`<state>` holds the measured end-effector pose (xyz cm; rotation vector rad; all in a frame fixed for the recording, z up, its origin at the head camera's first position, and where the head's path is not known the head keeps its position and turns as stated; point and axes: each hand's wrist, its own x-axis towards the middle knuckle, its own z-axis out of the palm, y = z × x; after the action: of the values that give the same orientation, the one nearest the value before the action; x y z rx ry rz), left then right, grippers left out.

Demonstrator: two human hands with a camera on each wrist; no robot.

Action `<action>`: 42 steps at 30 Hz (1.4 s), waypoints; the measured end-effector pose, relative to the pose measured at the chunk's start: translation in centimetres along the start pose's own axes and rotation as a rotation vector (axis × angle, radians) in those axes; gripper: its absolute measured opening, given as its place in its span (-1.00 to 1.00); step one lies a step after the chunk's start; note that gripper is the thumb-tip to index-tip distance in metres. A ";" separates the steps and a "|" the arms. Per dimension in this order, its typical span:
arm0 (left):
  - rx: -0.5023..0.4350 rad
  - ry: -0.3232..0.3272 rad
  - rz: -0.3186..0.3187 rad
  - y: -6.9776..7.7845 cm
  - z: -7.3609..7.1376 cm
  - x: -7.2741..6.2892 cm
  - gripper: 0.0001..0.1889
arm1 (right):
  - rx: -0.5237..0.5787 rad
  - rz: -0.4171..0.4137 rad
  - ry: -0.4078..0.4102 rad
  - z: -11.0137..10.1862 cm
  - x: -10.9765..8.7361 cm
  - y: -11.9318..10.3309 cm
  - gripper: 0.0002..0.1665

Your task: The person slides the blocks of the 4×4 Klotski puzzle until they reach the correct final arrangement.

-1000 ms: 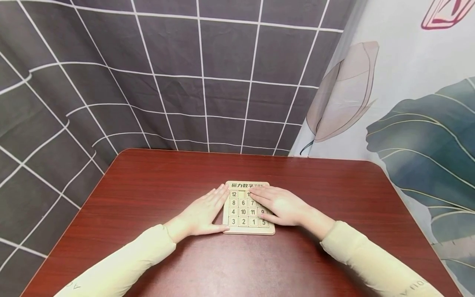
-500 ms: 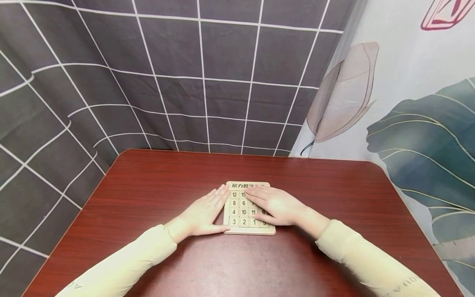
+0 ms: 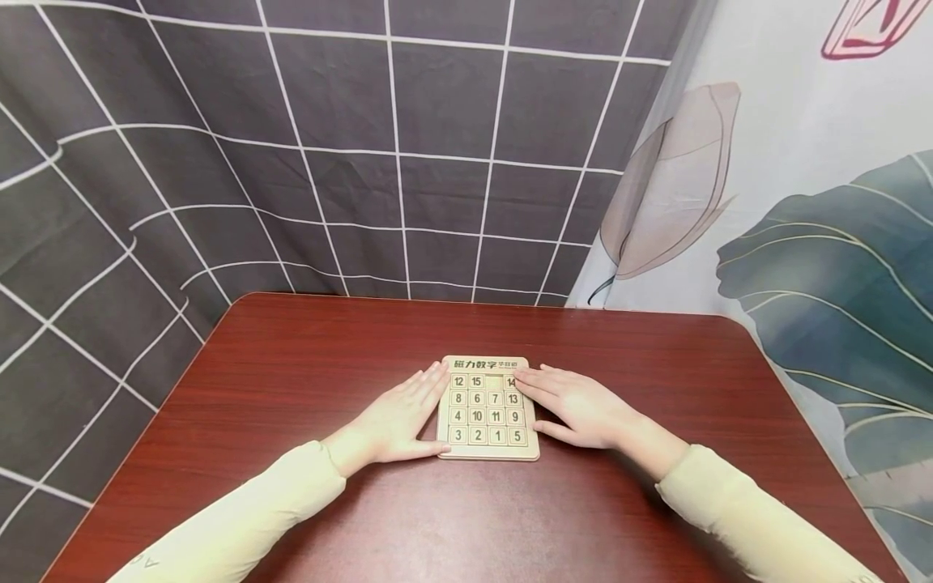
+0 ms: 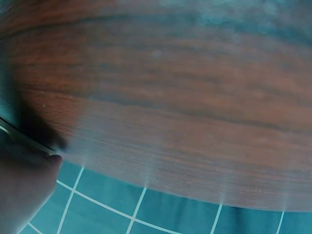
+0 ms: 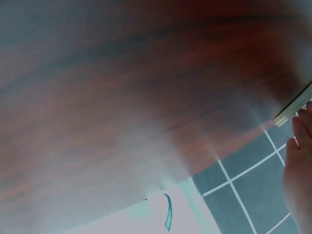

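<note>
Resting with fingers straight and thumb spread, the left hand point(image 3: 397, 417) touches the left edge of the number puzzle point(image 3: 488, 453), which lies just to its right, between both hands. The right hand point(image 3: 583, 409) also has extended fingers and grips nothing; its fingertips are at tile 14 point(image 3: 510, 383), its thumb at the puzzle's right edge. Left of those fingertips are a vacant slot point(image 3: 494, 382) and tile 15 point(image 3: 476, 381). Under both hands is the table point(image 3: 466, 518).

From afar I see a black-numbered cream rectangular wooden puzzle point(image 3: 487, 407), red-brown wood-grain counter point(image 3: 328, 348) and white-gridded dark-grey fabric curtain point(image 3: 445, 194).
</note>
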<state>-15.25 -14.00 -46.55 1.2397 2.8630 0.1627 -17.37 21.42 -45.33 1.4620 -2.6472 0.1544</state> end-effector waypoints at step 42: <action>-0.015 0.001 0.001 0.0 -0.3 0.0 0.11 | -0.058 -0.104 0.043 0.3 -0.7 -1.4 -0.25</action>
<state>-15.25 -14.08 -46.27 1.2382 2.8567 0.1842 -15.88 21.20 -45.71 1.5556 -2.5133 0.0979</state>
